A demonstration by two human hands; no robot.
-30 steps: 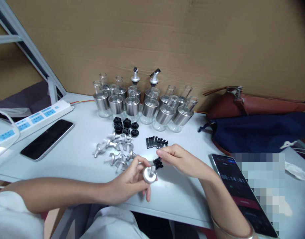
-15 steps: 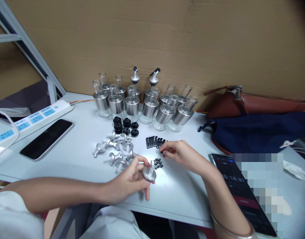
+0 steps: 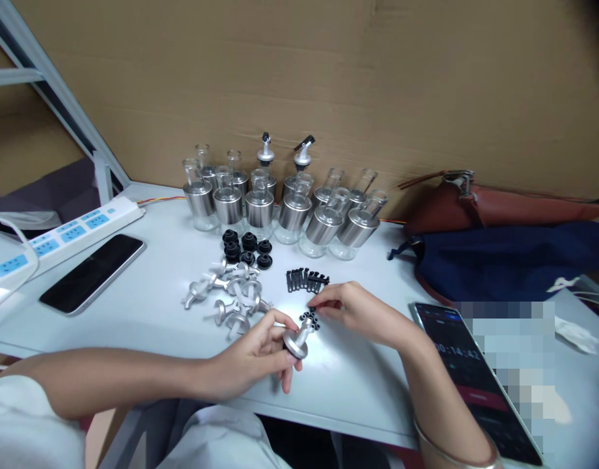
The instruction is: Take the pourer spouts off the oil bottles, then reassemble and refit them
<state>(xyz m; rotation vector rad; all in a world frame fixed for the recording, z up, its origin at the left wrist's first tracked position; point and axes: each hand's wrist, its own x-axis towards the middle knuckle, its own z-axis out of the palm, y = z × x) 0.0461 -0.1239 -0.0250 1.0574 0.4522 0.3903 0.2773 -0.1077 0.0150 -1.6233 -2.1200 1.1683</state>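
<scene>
Near the table's front edge, my left hand [image 3: 267,352] holds a silver pourer top [image 3: 296,342] by its round flange, its spout tilted up to the right. My right hand [image 3: 341,306] has its fingertips pinched at the small black rings [image 3: 310,318]; what lies between them is too small to make out. Just behind are small black caps [image 3: 306,280] in a row. Several silver pourer tops [image 3: 237,286] lie in a loose pile left of the hands, with black ribbed stoppers [image 3: 249,241] behind them.
Glass bottles with steel sleeves [image 3: 293,212] stand at the back, two with pourers fitted. A dark phone [image 3: 92,273] and a power strip [image 3: 69,234] lie left. A phone showing a timer [image 3: 470,371] lies right, before a blue cloth [image 3: 504,264] and brown bag [image 3: 519,202].
My right hand has moved slightly left and down, from the black caps to the black rings. The pourer top in my left hand has turned, its spout now leaning right.
</scene>
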